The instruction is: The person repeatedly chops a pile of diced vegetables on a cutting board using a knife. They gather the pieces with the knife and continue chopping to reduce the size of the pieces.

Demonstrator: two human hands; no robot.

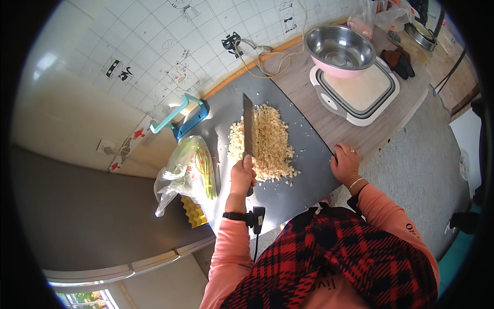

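Observation:
My left hand (242, 177) grips the dark handle of a kitchen cleaver (248, 127). Its blade stands on edge in a heap of finely chopped pale food (272, 143), with most of the heap to the right of the blade. The pieces lie on a dark grey board or counter sheet (312, 166), and small bits are scattered around them. My right hand (344, 162) rests at the sheet's right edge beside the wood-grain worktop, with no tool visible in it. Left of the cleaver lies a clear plastic bag (181, 170) with green stalks (206, 166) inside.
A steel bowl with a pink outside (339, 50) sits on a white and grey collapsible basin (361, 116). A teal and blue rack (191, 117) stands by the tiled wall. A pale cord (285, 58) lies at the back. Yellow egg trays (193, 212) show under the bag.

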